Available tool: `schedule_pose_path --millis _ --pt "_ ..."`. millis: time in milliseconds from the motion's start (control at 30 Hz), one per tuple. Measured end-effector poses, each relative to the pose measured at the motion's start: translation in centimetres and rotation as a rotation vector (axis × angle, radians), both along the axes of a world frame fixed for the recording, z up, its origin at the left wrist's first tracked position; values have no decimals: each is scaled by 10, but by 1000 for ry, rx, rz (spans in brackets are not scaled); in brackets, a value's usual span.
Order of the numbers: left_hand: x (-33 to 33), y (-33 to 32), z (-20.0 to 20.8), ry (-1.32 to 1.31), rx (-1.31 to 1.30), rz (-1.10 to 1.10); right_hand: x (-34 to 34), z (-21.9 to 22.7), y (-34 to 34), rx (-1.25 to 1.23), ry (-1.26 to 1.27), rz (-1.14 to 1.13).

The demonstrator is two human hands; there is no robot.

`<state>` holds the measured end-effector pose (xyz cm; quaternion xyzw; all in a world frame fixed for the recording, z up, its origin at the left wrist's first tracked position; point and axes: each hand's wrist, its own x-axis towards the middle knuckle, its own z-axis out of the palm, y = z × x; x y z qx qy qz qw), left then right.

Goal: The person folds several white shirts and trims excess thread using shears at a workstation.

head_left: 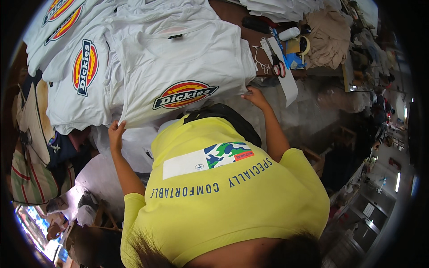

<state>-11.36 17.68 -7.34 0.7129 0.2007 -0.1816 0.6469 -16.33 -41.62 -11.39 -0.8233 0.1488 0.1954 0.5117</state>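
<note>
A white T-shirt (178,58) with a red-and-yellow oval badge lies flat at the near edge of the bench (232,18), its hem hanging over that edge toward the person in a yellow top. The left hand (117,132) pinches the hem's left corner, fingers closed on the cloth; the right hand (254,96) grips the right corner at the same edge. The hem runs straight between both hands. More printed shirts (85,67) overlap to the left; scissors (277,67) rest toward the bench's right end.
</note>
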Motion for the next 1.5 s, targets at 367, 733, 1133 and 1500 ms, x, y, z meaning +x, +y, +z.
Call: schedule_pose_path --millis 367,733,1133,1500 --pt "4 9 2 -188 -252 226 -28 -2 -7 30 -68 -137" --pt "-15 10 -38 -71 88 119 -49 13 -15 268 -148 -442" --pt "54 -78 60 -575 868 -63 46 68 26 -35 -534 -608" --pt "237 -143 84 -1170 1144 -660 236 114 27 866 -214 -375"
